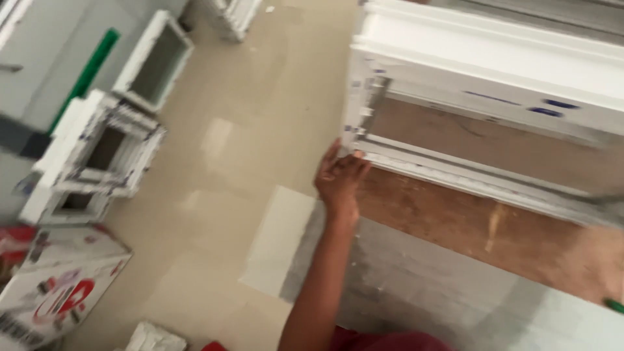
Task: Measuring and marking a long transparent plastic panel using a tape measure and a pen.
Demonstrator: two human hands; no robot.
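A large white window frame (481, 71) lies on a brown wooden board (455, 221) at the upper right. My left hand (339, 177) reaches up to the frame's lower left corner. Its fingers curl over the frame's edge and the thumb points up along the side. The frame carries blue marks on its protective film. A blurred skin-toned shape at the right edge is my right hand (595, 263), low on the board. A small green thing (614, 305) shows just below it. The blur hides whether that hand holds it.
Smaller white frames (97, 156) are stacked on the beige tiled floor at the left, with another frame (156, 58) and a green strip (91, 71) behind them. A white and red printed carton (58, 286) lies at the lower left. A small white block (153, 338) is by the bottom edge.
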